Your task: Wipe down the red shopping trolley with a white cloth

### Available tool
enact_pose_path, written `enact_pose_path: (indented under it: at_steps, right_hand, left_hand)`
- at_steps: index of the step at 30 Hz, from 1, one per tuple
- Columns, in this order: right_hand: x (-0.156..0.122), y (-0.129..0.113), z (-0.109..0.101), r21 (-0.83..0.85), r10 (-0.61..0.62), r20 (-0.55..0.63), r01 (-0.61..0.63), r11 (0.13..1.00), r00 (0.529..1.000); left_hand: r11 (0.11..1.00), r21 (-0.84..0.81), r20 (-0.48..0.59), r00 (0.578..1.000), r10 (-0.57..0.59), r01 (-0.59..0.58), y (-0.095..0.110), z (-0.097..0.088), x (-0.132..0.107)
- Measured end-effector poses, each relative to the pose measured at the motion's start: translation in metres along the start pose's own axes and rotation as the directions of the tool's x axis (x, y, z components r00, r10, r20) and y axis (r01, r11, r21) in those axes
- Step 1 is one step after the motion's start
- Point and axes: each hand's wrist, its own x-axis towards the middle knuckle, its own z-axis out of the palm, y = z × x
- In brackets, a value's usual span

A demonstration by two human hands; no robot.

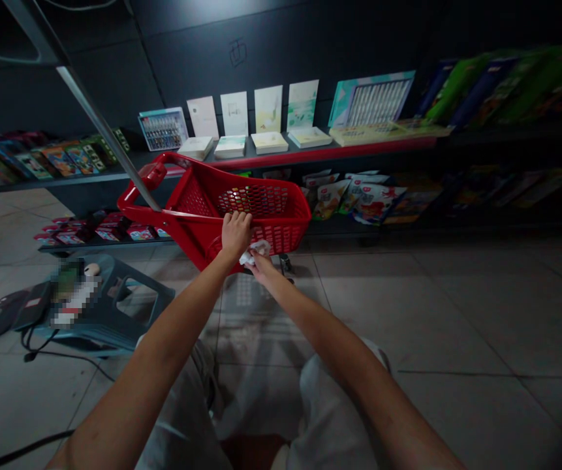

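Head view: tilted red perforated plastic shopping basket [271, 225] over pale tile floor [398, 313].
Left hand [235, 235] clamped on rim; right hand [263, 266] clamped on crumpled white cloth [253, 253] against basket. Risk: slackened grip could drop basket.

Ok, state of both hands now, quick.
Left hand: closed on the rim of the red shopping basket.
Right hand: closed, holding a white cloth.

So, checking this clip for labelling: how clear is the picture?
Head view: dim overall, with corners fading dark; wide-angle distortion bows the shelf; a pixelated patch blurs whatever sits on the stool; the red basket, left hand and right hand look fairly sharp.
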Motion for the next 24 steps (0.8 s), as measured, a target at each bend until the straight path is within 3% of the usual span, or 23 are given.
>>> enact_pose_path:
  at_steps: [5, 10, 12, 15, 17, 18, 20, 21, 24]
  right_hand:
    - [0.002, -0.022, -0.008, 0.013, -0.009, -0.26, 0.012, 1.0, 0.966]
    - [0.019, -0.064, -0.041, -0.073, -0.22, -0.459, 0.21, 0.975, 0.861]
    - [0.029, -0.088, -0.057, -0.116, -0.286, -0.529, 0.266, 0.957, 0.799]
    - [0.04, -0.126, -0.076, -0.248, -0.442, -0.63, 0.373, 0.894, 0.639]
    - [0.044, -0.142, -0.085, -0.363, -0.56, -0.615, 0.431, 0.826, 0.555]
    - [0.044, -0.146, -0.087, -0.418, -0.615, -0.575, 0.452, 0.788, 0.54]
    - [0.04, -0.141, -0.088, -0.51, -0.684, -0.472, 0.461, 0.726, 0.556]
    - [0.037, -0.133, -0.088, -0.532, -0.683, -0.435, 0.444, 0.721, 0.586]
    - [0.025, -0.1, -0.082, -0.509, -0.572, -0.384, 0.351, 0.786, 0.725]
  left_hand:
    - [1.0, -0.012, 0.019, 1.0, 0.003, -0.003, 0.0, 0.0, 0.001]
    - [1.0, -0.026, 0.002, 1.0, -0.007, 0.007, 0.004, 0.002, 0.004]
    - [0.999, -0.031, -0.003, 1.0, -0.009, 0.009, 0.005, 0.005, 0.006]
    - [1.0, -0.027, -0.002, 1.0, -0.01, 0.01, 0.006, 0.008, 0.008]
    - [1.0, -0.014, -0.008, 1.0, -0.007, 0.007, 0.005, 0.009, 0.009]
    - [1.0, -0.007, -0.012, 1.0, -0.006, 0.006, 0.005, 0.009, 0.009]
    - [1.0, 0.001, -0.02, 1.0, -0.004, 0.004, 0.004, 0.008, 0.008]
    - [1.0, 0.0, -0.02, 1.0, -0.006, 0.006, 0.003, 0.008, 0.008]
    - [1.0, -0.001, -0.01, 1.0, -0.018, 0.018, 0.003, 0.006, 0.006]
